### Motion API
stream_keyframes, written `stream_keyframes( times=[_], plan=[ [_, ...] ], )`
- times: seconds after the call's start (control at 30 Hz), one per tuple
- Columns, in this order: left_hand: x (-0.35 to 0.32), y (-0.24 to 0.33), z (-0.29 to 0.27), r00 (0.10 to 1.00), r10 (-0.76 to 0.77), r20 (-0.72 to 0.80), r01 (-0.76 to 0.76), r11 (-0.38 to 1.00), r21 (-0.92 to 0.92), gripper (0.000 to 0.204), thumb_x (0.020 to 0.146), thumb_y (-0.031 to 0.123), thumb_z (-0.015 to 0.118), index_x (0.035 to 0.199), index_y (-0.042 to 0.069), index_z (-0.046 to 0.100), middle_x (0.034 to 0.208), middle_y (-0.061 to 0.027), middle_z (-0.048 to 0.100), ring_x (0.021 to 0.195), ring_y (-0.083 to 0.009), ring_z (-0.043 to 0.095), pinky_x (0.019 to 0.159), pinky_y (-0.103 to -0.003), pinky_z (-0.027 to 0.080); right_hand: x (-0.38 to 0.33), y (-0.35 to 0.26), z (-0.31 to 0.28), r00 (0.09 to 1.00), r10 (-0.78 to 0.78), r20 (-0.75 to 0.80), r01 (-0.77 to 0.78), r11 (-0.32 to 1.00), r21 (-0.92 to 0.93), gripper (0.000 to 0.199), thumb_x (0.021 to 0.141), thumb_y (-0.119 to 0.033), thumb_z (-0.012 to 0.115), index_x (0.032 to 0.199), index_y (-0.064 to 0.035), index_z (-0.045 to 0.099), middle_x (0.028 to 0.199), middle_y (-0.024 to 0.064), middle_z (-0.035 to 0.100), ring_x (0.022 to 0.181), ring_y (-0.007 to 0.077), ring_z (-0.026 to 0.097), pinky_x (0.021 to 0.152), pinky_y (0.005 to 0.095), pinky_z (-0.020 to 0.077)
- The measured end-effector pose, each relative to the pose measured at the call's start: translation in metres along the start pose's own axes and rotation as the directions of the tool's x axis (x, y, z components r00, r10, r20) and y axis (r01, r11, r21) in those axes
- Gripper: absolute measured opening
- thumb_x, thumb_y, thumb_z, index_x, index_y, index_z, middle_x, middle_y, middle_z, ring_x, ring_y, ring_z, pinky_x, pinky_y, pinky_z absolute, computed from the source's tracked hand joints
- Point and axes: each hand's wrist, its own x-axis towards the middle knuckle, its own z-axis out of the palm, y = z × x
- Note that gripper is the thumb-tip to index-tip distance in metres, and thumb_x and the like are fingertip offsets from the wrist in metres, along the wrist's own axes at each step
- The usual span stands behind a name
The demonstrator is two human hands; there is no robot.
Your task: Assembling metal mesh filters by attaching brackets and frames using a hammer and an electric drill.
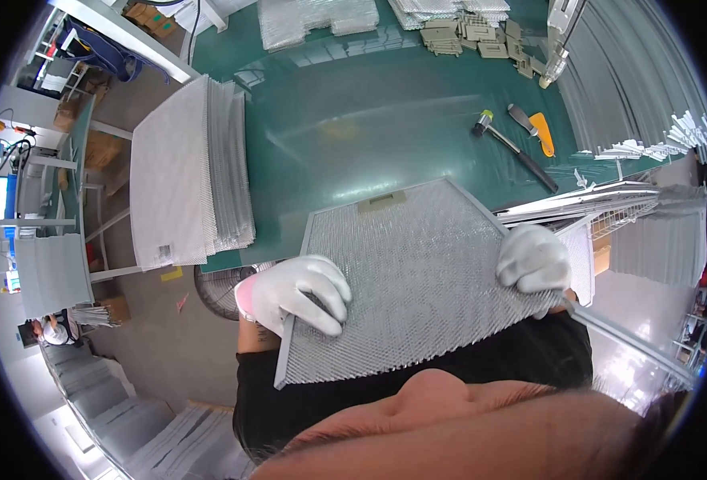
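A silver mesh filter panel is tilted in front of me, its far edge over the green table. Metal framing runs along its far and side edges, and a beige latch plate sits in the far edge. Bare mesh shows along the near edge. My left hand, in a white glove, grips the left side with fingers spread over the mesh. My right hand, also gloved, is closed round the right side. Beyond it a thin metal frame strip slants outward to the lower right, away from the mesh.
On the green table a stack of mesh sheets stands left. A hammer and an orange-handled scraper lie right. Beige plates lie far back, metal strips at the right. A floor fan stands below left.
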Motion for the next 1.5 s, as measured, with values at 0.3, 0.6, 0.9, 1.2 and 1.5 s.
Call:
stream_keyframes(
  times=[0.3,0.6,0.9,1.2,1.5],
  plan=[
    [0.018,-0.003,-0.038,0.526,0.449,-0.722,0.195,0.763,0.616,0.015,0.095,0.014,0.062,0.103,0.002,0.058,0.089,-0.0093,0.059,0.079,-0.0174,0.057,0.073,-0.034,0.048,0.082,0.056,-0.015,0.641,-0.084,-0.763,-0.214,0.935,-0.284,0.103,0.083,-0.006,0.075,0.155,-0.0085,0.002,0.111,0.0222,0.067,0.069,0.0134,0.064,0.055,0.0195,0.0474],
    [0.031,-0.020,-0.071,0.238,0.334,-0.912,0.304,0.866,0.396,0.013,0.090,-0.005,0.056,0.102,-0.001,0.058,0.098,-0.0038,0.059,0.078,-0.0038,0.046,0.072,-0.018,0.037,0.120,0.035,-0.096,0.949,0.290,-0.123,-0.297,0.695,-0.655,0.056,0.085,-0.015,0.074,0.137,-0.0073,0.058,0.124,0.0169,0.067,0.109,0.0273,0.067,0.094,0.0342,0.0507],
    [0.025,-0.015,-0.067,0.365,0.351,-0.862,0.265,0.849,0.458,0.004,0.097,0.005,0.056,0.101,0.003,0.055,0.096,0.0007,0.053,0.077,-0.0026,0.040,0.071,-0.018,0.034,0.172,0.017,-0.115,0.925,0.238,0.295,0.014,0.756,-0.654,0.052,0.084,-0.003,0.067,0.134,-0.0060,0.059,0.102,0.0185,0.069,0.084,0.0332,0.068,0.080,0.0359,0.0539],
    [0.023,-0.017,-0.059,0.385,0.304,-0.872,0.175,0.903,0.392,0.018,0.091,-0.005,0.057,0.107,0.001,0.056,0.098,-0.0017,0.057,0.082,-0.0045,0.047,0.075,-0.020,0.039,0.188,-0.007,-0.100,0.814,0.506,0.286,-0.202,0.708,-0.676,0.054,0.082,-0.005,0.068,0.135,-0.0075,0.058,0.103,0.0176,0.070,0.094,0.0301,0.069,0.087,0.0350,0.0543],
    [0.033,-0.016,-0.042,0.282,0.233,-0.931,0.259,0.915,0.308,0.025,0.091,0.000,0.064,0.115,-0.002,0.059,0.106,-0.0056,0.064,0.089,-0.0069,0.058,0.081,-0.023,0.047,0.211,0.008,-0.053,0.798,0.493,0.348,-0.071,0.649,-0.757,0.032,0.080,-0.003,0.066,0.112,-0.0044,0.065,0.098,0.0165,0.066,0.088,0.0351,0.066,0.080,0.0398,0.0527]
  ],
)
